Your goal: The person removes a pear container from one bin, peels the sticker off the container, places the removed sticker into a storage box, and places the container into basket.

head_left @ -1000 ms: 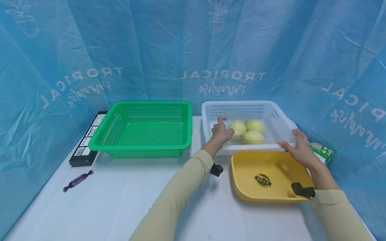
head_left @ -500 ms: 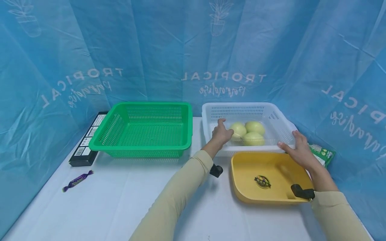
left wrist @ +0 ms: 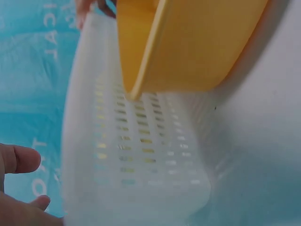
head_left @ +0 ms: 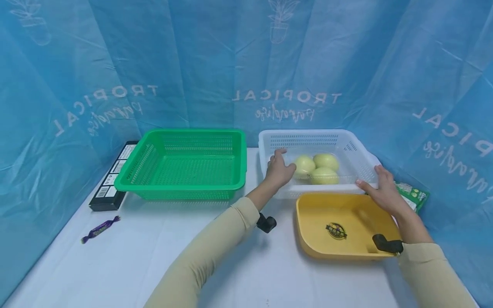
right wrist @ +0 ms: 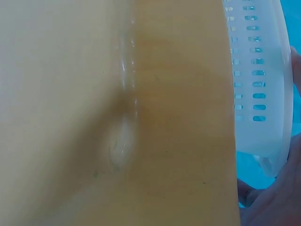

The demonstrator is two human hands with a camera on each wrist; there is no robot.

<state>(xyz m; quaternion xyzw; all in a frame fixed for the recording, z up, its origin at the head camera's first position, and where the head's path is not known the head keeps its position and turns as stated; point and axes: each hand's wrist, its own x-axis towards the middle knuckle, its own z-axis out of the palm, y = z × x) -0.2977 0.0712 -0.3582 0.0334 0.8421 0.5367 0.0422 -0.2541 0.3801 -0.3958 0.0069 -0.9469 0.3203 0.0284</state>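
A white slotted basket (head_left: 316, 188) stands at the back right in the head view, holding three pale yellow-green round fruits (head_left: 324, 175). My left hand (head_left: 280, 171) hovers over its left front part, beside the leftmost fruit. Its thumb and fingers are spread apart, and nothing is seen between them in the left wrist view. My right hand (head_left: 385, 190) grips the basket's right front corner, thumb on the front rim and fingers along the right side. The right wrist view shows this hand (right wrist: 282, 193) only partly, behind the yellow basin (right wrist: 183, 94).
The yellow basin (head_left: 346, 248) stands just in front of the white basket. A green slotted basket (head_left: 179, 188) is at the back left, beside a black box (head_left: 108, 192). A purple-wrapped candy (head_left: 101, 229) lies front left. A green packet (head_left: 413, 194) shows behind my right hand.
My left forearm and wrist have swung slightly left, and the hand has drawn back a little from the fruits. The right hand and the baskets stay in place.
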